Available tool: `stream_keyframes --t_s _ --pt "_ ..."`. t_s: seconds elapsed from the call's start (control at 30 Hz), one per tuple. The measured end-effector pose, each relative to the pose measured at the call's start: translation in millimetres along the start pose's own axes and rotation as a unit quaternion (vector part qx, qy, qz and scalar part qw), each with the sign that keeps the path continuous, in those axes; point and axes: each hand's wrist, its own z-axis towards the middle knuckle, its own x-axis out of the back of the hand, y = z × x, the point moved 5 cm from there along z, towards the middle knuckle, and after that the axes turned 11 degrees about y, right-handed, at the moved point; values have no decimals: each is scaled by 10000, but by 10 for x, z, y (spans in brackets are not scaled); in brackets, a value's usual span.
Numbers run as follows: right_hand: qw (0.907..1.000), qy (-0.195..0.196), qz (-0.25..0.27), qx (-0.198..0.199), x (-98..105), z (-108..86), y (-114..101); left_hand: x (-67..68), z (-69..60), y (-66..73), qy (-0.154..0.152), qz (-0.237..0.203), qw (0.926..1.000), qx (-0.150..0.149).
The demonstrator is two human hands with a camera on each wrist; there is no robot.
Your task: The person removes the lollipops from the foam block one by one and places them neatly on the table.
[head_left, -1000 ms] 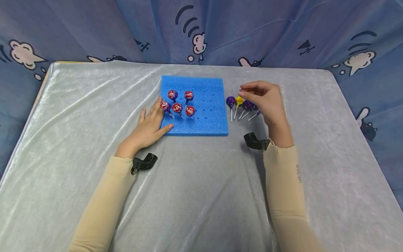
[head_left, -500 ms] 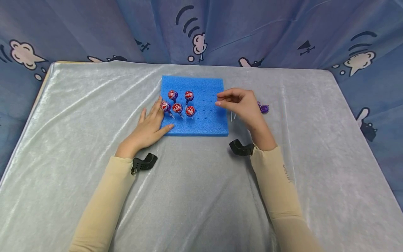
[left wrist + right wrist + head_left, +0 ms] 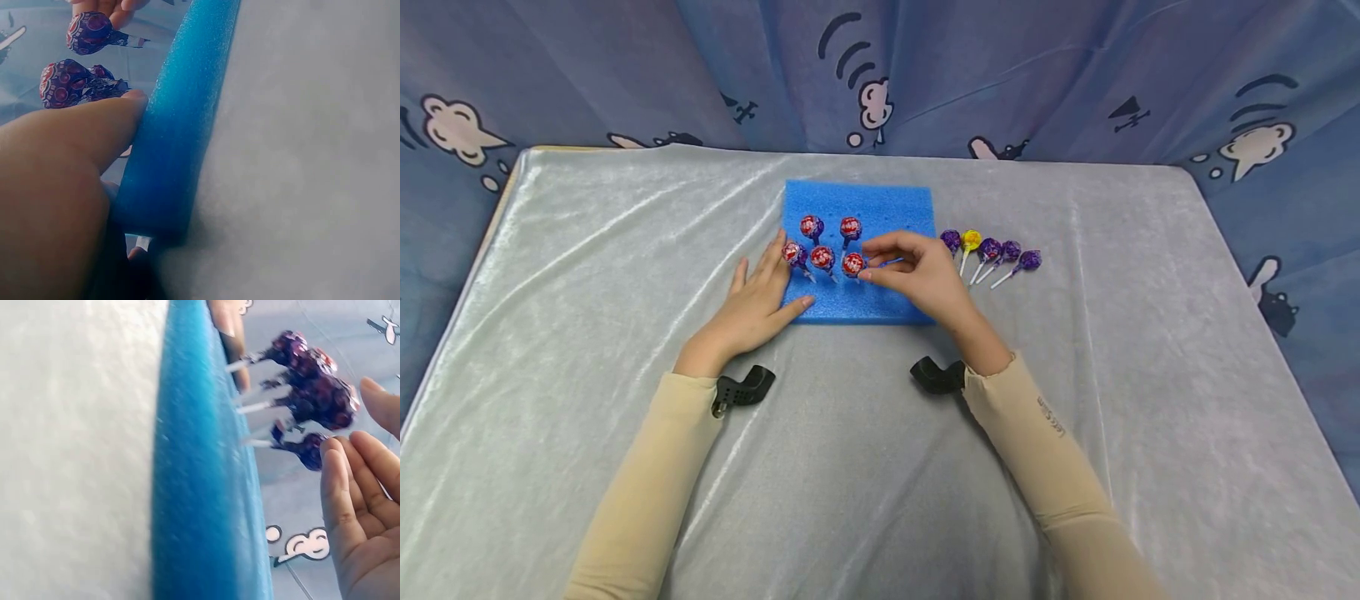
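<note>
Several red-and-purple lollipops (image 3: pixel 822 257) stand upright in the left half of the blue foam block (image 3: pixel 887 308). My left hand (image 3: pixel 741 312) lies with spread fingers on the block's left edge; its thumb (image 3: pixel 119 119) rests on the near part. Over the block's right half, my right hand (image 3: pixel 921 275) has its thumb and fingers parted close to the nearest right lollipop (image 3: pixel 853 265). Nothing shows gripped between them. In the right wrist view, the fingers (image 3: pixel 337 487) are beside the wrapped heads (image 3: pixel 325 403); whether they touch is unclear.
Right of the block, a yellow lollipop (image 3: pixel 971 241) and several purple ones (image 3: pixel 1011 251) lie on the grey cloth (image 3: pixel 850 433). A patterned blue curtain (image 3: pixel 1000 75) hangs behind the table.
My right hand has moved left, from above the loose lollipops to beside the standing ones, uncovering the loose group. My left hand and the block have stayed in place.
</note>
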Motion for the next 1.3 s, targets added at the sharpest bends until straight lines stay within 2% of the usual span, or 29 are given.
stream_keyframes --t_s 0.3,0.63,0.8,1.03,1.3 --pt "9996 30 -47 288 -112 -27 26 1 4 6 23 -15 10000 -27" --pt "9988 39 -206 439 -185 -36 100 9 1 12 14 -19 10000 -24" --pt "9988 103 -45 479 -181 -35 97 12 -3 11 6 -10 10000 -9" --pt "9989 333 158 279 -103 -14 27 18 2 0 63 3 10000 -37" --pt "9952 721 662 -20 110 -1 -45 15 3 16 36 11 10000 -48"
